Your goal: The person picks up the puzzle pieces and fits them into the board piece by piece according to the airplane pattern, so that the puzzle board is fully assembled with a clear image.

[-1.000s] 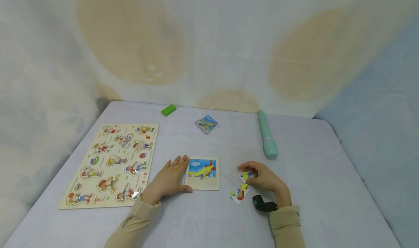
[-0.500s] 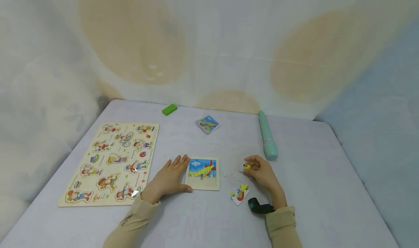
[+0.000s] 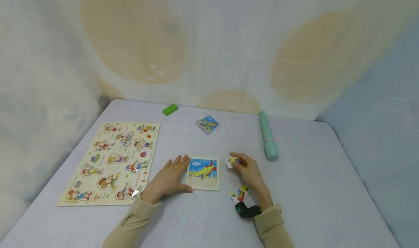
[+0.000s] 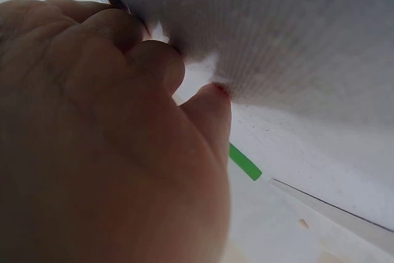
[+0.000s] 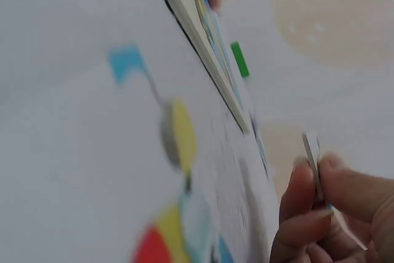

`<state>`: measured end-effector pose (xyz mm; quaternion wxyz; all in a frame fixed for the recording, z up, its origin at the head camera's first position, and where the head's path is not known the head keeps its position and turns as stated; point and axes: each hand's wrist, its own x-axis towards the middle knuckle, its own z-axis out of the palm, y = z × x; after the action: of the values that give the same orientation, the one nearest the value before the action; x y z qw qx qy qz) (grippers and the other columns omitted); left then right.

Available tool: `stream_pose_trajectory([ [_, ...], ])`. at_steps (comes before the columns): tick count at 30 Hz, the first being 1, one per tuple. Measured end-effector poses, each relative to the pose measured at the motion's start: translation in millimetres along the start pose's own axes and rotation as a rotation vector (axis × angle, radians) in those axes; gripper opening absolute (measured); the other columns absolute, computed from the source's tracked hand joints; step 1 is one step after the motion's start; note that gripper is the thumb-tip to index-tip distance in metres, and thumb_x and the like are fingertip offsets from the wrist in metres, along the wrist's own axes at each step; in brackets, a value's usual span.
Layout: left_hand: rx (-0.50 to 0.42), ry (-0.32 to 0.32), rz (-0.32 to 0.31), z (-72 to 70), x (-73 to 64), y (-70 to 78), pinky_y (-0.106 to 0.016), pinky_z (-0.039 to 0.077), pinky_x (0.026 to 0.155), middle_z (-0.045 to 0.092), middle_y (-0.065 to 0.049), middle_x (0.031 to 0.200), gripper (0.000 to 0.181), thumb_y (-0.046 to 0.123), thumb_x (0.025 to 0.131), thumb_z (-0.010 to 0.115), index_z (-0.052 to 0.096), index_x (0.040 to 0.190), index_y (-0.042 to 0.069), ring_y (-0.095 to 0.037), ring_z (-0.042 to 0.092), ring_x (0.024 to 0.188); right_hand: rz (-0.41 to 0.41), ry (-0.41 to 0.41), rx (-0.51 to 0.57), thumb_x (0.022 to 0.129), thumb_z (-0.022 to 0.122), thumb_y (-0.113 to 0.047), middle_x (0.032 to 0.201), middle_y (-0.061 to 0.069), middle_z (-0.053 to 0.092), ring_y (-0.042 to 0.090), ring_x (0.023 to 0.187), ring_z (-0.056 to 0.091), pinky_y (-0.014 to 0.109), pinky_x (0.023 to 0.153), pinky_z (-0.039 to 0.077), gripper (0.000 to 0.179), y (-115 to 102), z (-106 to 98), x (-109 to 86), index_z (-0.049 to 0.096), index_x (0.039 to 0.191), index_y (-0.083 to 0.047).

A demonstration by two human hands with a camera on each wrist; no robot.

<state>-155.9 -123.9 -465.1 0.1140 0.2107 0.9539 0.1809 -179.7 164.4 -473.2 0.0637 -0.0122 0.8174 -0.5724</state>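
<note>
My left hand [image 3: 170,177] lies flat with straight fingers, its fingertips and thumb at the left edge of a small wooden jigsaw tray [image 3: 203,187]. Blue sky and a yellow airplane fill the tray's upper part; a strip of bare wood shows below. To the right of the tray, my right hand [image 3: 248,168] pinches a puzzle piece [image 3: 230,164] between thumb and fingers. In the right wrist view this puzzle piece [image 5: 311,155] is seen edge-on. Loose puzzle pieces [image 3: 239,194] in white, yellow and red lie below that hand, partly covered by the black wrist strap.
A large wooden board [image 3: 111,164] with printed sports figures covers the table's left side. Toward the back lie a green block [image 3: 170,109] and an airplane picture card [image 3: 208,124]. A mint-green tapered stick [image 3: 269,137] lies right of centre. Fabric walls stand around the table.
My right hand has lifted the puzzle piece from beside the others and carried it left toward the tray, turning it on the way. My left hand has stayed in place.
</note>
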Motion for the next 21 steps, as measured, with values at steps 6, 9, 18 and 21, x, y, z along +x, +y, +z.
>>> stream_pose_trajectory([
  [6,-0.003,0.000,0.002,-0.4,-0.2,0.6,-0.056,0.019,0.120,0.026,-0.017,0.159,0.104,0.050,0.074,0.078,0.029,0.151,0.000,-0.038,0.020,0.149,-0.013,-0.078,0.066,0.089,0.067,-0.006,0.074,0.006,0.065,0.012,0.061,0.055,0.018,0.057,0.048,0.021,-5,16,1.1,0.064,0.108,0.002],
  [9,-0.005,-0.002,-0.005,-0.1,0.2,0.8,-0.056,0.019,0.120,0.025,-0.016,0.160,0.104,0.050,0.074,0.078,0.028,0.151,0.000,-0.037,0.019,0.149,-0.057,-0.105,0.012,0.089,0.069,-0.011,0.076,0.005,0.064,0.011,0.063,0.052,0.018,0.057,0.045,0.020,-9,22,-1.1,0.069,0.106,-0.001],
  [18,-0.010,-0.006,-0.012,-0.2,0.5,0.6,-0.056,0.018,0.120,0.025,-0.015,0.160,0.104,0.050,0.075,0.078,0.028,0.151,0.001,-0.036,0.019,0.149,-0.025,-0.170,-0.120,0.083,0.076,-0.015,0.078,0.000,0.068,0.013,0.070,0.056,0.020,0.062,0.046,0.012,-10,36,-3.8,0.070,0.092,-0.009],
  [21,-0.016,-0.008,-0.013,-0.2,0.4,1.0,-0.056,0.018,0.120,0.025,-0.015,0.160,0.104,0.050,0.075,0.078,0.028,0.151,0.001,-0.036,0.019,0.149,-0.035,-0.181,-0.133,0.081,0.076,-0.012,0.078,-0.001,0.069,0.013,0.069,0.058,0.020,0.061,0.047,0.016,-9,40,-4.2,0.070,0.095,-0.010],
])
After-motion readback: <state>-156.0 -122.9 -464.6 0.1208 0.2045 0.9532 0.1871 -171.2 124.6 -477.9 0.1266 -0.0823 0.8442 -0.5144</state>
